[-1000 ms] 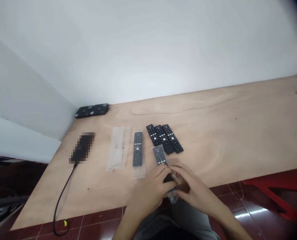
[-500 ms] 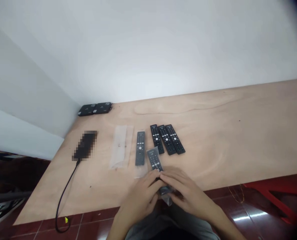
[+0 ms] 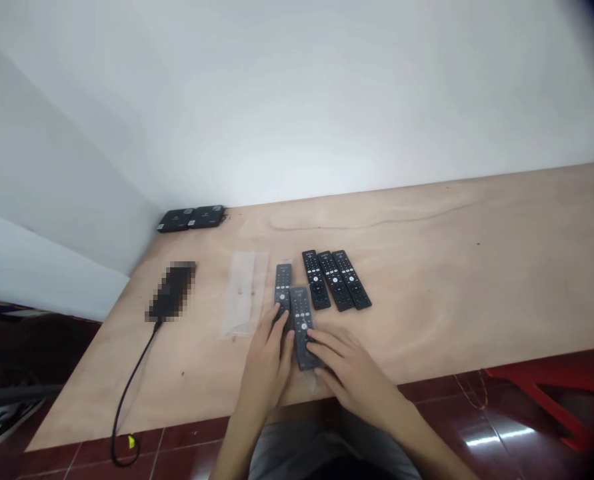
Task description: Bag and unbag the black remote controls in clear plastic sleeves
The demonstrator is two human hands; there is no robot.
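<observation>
A bagged black remote (image 3: 301,323) lies near the table's front edge, in a clear plastic sleeve. My right hand (image 3: 344,367) rests on its right side with fingers spread. My left hand (image 3: 269,357) has its fingers apart, the tips on the lower part of another bagged remote (image 3: 283,283) just to the left. Three bare black remotes lie side by side behind my right hand: a left one (image 3: 317,280), a middle one (image 3: 335,281) and a right one (image 3: 351,280). Flat clear plastic sleeves (image 3: 241,293) lie left of the bagged remotes.
Two flat black boxes (image 3: 191,218) sit at the table's back left corner by the wall. A blurred dark device (image 3: 171,291) with a black cable (image 3: 134,373) lies on the left; the cable hangs over the front edge. Red furniture (image 3: 551,393) stands at lower right.
The bagged remote that was raised and tilted between both hands now lies on the table beside the other bagged one. My hands have moved apart, and the left fingers have reached forward.
</observation>
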